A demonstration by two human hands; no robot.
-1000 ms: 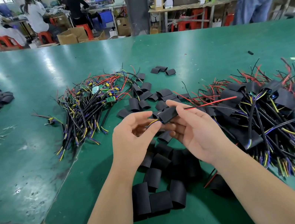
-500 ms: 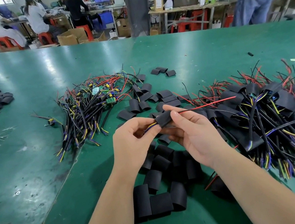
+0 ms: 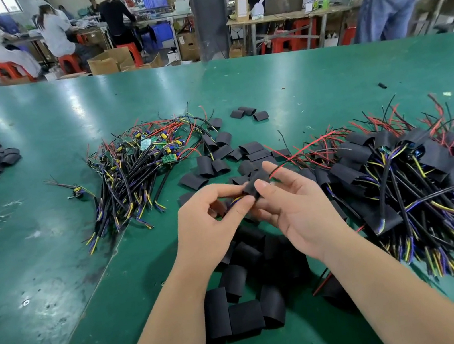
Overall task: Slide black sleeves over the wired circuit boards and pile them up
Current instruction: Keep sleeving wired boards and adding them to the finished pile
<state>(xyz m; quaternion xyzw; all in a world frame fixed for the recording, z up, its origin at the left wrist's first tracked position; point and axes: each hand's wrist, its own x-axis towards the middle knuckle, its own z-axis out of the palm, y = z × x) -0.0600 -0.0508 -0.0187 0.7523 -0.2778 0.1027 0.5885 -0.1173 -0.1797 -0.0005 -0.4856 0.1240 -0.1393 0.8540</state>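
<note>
Head view: left hand and right hand pinch black sleeve over green table; workers behind.

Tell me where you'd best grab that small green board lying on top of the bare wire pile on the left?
Pinch the green board by its two long edges, coming from above on the right. It lies flat and exposed on top of the wire pile, at the side facing the loose sleeves, so fingers probably avoid the tangle.
</note>
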